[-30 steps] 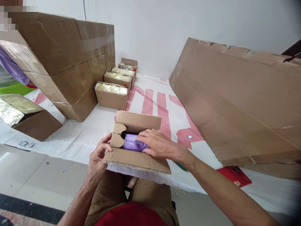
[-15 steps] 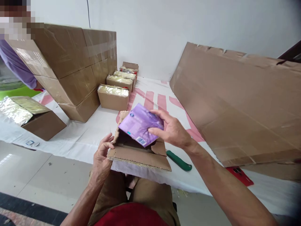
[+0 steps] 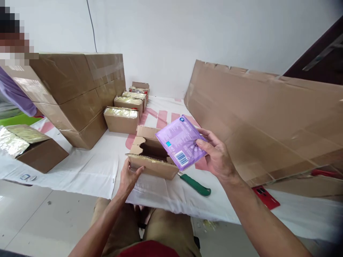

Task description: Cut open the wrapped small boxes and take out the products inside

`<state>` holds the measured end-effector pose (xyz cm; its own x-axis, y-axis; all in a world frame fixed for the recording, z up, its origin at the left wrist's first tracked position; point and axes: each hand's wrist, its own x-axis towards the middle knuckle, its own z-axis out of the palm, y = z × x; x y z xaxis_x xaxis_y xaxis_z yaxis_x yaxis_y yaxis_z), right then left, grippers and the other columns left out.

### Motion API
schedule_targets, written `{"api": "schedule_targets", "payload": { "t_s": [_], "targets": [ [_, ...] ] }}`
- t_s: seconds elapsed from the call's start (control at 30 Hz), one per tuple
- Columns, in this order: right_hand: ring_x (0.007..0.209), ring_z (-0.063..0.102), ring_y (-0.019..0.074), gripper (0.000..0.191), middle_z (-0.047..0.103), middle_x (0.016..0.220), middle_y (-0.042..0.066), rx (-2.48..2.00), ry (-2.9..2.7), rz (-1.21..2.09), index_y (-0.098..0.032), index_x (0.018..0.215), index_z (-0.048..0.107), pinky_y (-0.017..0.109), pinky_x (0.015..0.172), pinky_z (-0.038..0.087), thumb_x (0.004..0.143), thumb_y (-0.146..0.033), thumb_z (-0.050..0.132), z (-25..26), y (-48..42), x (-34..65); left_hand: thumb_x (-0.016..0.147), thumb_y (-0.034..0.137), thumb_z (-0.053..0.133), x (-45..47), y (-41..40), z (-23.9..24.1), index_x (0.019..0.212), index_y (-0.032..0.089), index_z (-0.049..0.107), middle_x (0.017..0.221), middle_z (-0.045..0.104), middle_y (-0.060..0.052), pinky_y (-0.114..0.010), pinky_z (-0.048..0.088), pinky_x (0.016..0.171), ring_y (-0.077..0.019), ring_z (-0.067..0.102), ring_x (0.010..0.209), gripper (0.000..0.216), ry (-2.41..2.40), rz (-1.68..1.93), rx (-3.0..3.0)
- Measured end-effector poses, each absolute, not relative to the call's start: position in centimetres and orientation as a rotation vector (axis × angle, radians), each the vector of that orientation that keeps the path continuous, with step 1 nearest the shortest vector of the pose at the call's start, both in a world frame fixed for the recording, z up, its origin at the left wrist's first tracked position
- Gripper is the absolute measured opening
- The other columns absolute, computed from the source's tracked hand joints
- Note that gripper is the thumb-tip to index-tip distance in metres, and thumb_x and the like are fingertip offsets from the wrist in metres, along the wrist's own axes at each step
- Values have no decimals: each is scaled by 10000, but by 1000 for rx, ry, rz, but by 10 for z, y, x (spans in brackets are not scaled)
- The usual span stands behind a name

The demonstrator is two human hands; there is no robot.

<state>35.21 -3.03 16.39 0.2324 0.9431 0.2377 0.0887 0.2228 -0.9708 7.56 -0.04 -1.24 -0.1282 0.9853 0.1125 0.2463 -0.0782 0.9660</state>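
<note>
A flat purple printed packet (image 3: 183,142) with a barcode is pinched in my right hand (image 3: 217,151), thumb on its near face and fingers behind. It is tilted above the right end of an open small cardboard box (image 3: 152,167). The inside of this box looks dark, and the packet covers part of the opening. My left hand (image 3: 131,178) grips the front left corner of the box, its thumb on the front wall and its fingertips partly hidden. Beside the box on the right lies a green-handled knife (image 3: 195,184), its blade end mostly out of sight.
Stacked taped cartons (image 3: 80,92) stand at the left, near a person in a purple sleeve (image 3: 16,89). Small boxes (image 3: 122,121) line up behind, and another box (image 3: 40,150) sits far left. A large cardboard sheet (image 3: 262,117) leans at right near a red phone (image 3: 266,197).
The purple packet has moved right and up from over the box opening, showing more of its printed face. The box has turned and sits flatter on the table. My left hand has shifted along its corner.
</note>
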Motion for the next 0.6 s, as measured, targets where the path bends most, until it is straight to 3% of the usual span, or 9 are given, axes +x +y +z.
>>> {"api": "schedule_targets", "payload": {
  "t_s": [0.2, 0.4, 0.5, 0.6],
  "targets": [
    [828, 659, 197, 483, 730, 978, 29, -1186, -1103, 847, -246, 1129, 680, 322, 708, 529, 700, -420, 814, 170, -48, 364, 709, 353, 788, 123, 69, 2, 1201, 198, 594, 1139, 729, -114, -460, 529, 973, -315, 690, 1099, 552, 1439, 1227, 1398],
    [672, 605, 136, 467, 698, 804, -33, -1096, -898, 1069, -246, 1004, 735, 258, 598, 476, 622, -442, 920, 158, -51, 363, 821, 333, 693, 109, 39, 14, 1446, 173, 480, 1539, 524, -206, -509, 411, 1181, -343, 513, 1434, 679, 1445, 1355, 1367],
    [627, 590, 132, 387, 660, 712, -54, -1034, -781, 1233, -239, 854, 721, 259, 571, 470, 635, -487, 923, 145, -43, 355, 841, 385, 686, 88, 5, 19, 1350, 203, 586, 1469, 599, -168, -520, 451, 1155, -332, 582, 1361, 550, 1406, 1420, 1333],
    [770, 675, 181, 355, 720, 786, -32, -970, -722, 1354, -239, 840, 718, 294, 693, 534, 682, -502, 895, 133, -36, 341, 808, 436, 713, 76, -15, 28, 1270, 199, 648, 1350, 674, -153, -526, 489, 1114, -328, 643, 1275, 523, 1355, 1420, 1298]
  ]
}}
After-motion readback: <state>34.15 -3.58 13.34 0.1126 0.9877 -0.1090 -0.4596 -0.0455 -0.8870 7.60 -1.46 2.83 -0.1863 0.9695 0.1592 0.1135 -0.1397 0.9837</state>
